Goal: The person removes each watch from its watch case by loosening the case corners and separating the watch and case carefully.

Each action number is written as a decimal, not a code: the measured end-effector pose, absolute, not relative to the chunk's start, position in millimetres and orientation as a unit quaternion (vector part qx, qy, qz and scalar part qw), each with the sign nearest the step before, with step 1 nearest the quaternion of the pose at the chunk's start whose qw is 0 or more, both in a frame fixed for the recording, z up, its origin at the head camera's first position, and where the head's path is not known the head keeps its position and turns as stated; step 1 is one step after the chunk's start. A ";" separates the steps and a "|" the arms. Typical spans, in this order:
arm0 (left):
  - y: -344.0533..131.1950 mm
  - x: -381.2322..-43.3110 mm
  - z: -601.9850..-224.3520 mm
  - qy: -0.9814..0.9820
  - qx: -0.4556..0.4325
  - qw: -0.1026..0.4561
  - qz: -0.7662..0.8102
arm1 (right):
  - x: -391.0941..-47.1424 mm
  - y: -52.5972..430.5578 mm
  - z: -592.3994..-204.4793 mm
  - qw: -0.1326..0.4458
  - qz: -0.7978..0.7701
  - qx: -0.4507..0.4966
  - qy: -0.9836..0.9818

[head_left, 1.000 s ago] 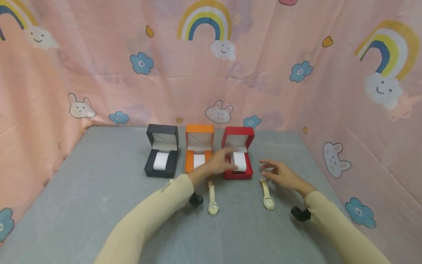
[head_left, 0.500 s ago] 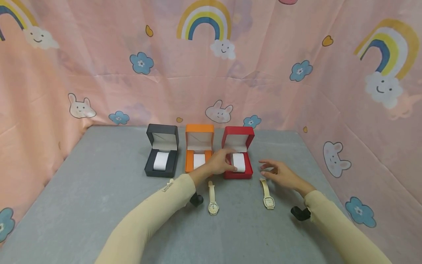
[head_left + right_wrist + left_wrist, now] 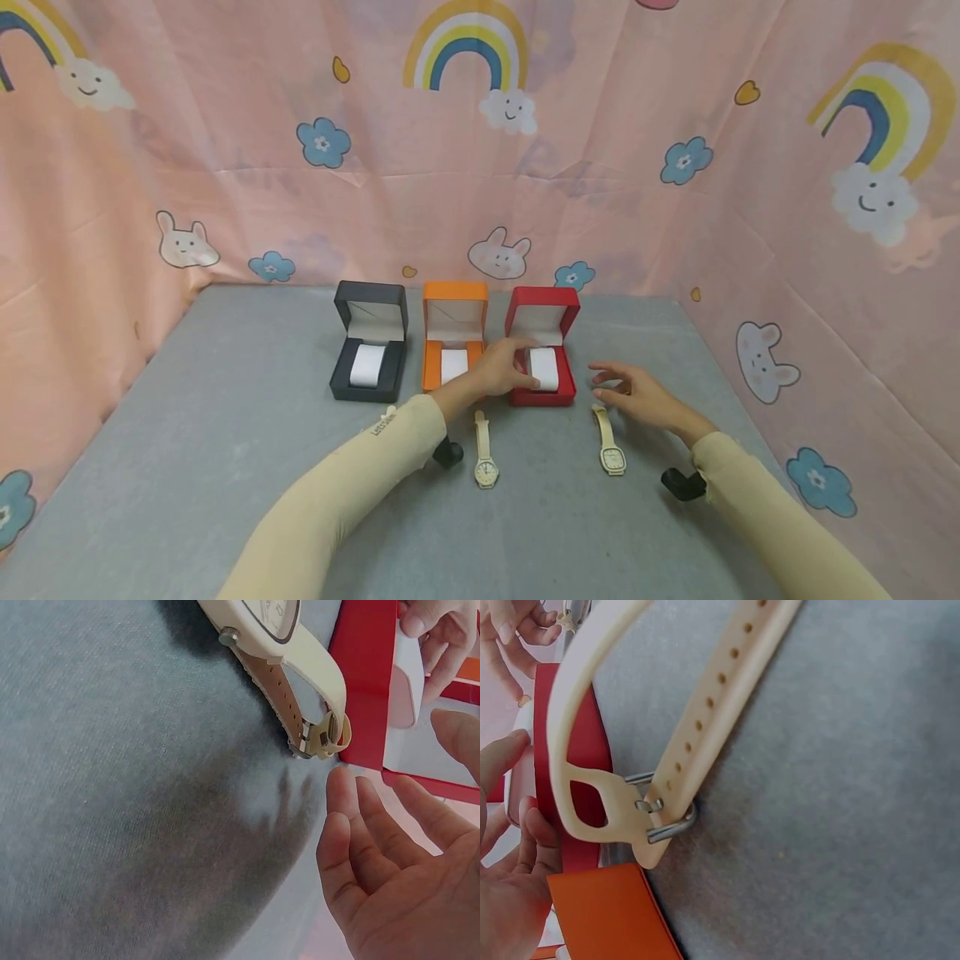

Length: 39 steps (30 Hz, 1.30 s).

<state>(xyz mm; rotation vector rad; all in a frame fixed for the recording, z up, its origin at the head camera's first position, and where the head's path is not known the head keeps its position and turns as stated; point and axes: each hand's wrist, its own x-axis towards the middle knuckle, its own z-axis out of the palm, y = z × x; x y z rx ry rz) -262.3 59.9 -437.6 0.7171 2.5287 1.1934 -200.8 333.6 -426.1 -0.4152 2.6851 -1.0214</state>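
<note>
My left hand (image 3: 498,367) reaches into the open red watch box (image 3: 543,398), its thumb and fingers gripping the left end of the white watch cushion (image 3: 543,368). In the left wrist view, the thumb and fingers lie on opposite sides of that cushion (image 3: 525,769). To the right of the red box, my right hand (image 3: 637,398) hovers with loosely bent fingers and nothing in them. A cream watch with a squarish face (image 3: 612,460) lies just below it. Another cream watch, round-faced (image 3: 486,473), lies beside my left forearm. Its buckled strap (image 3: 667,750) looms large in the left wrist view.
An orange watch box (image 3: 454,292) and a dark grey one (image 3: 367,392) stand open left of the red box, each with a white cushion inside. All sit on a grey table (image 3: 225,433). A pink patterned cloth (image 3: 247,192) hangs behind and at the sides.
The white cushion has shifted slightly left within the red box, under my left hand's grip. My right hand has stayed almost still.
</note>
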 end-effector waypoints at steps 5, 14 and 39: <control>60.8 -263.0 -439.6 0.868 0.254 0.126 0.407 | -200.5 333.6 -426.3 0.122 -0.347 -0.137 0.920; 59.9 -263.7 -439.6 0.871 0.258 0.119 0.400 | -203.6 327.8 -427.7 0.123 -0.341 -0.125 0.924; 64.7 -262.9 -435.5 0.893 0.287 0.102 0.332 | -215.6 313.5 -426.0 0.127 -0.345 -0.118 0.923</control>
